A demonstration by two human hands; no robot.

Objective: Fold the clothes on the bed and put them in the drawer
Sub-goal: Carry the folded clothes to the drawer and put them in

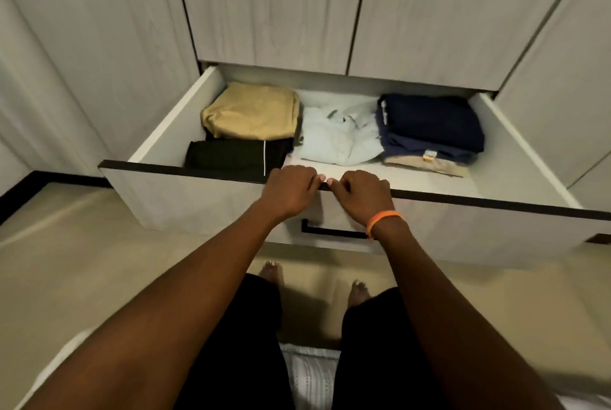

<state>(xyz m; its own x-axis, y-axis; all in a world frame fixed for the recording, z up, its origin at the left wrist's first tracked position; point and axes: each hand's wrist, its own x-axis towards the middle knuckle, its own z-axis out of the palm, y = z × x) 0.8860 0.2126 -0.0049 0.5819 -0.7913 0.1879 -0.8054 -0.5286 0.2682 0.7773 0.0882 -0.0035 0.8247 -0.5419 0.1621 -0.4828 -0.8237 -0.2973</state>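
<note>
Folded clothes sat inside open drawer [330, 211]: tan garment [251, 110], black shorts [231, 156], pale shirt [340, 136], navy stack [429, 126]. Left hand [291, 189] and right hand [362, 193] curled over front edge. Probably only closing left.

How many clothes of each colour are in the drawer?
Folded clothes that show in the drawer, by colour:
Yellow-tan: 1, the tan garment
Black: 1, the black garment
Pale blue: 1, the light blue shirt
Navy: 2, the navy stack
Beige: 1, the beige garment under the navy stack
Total: 6
</note>
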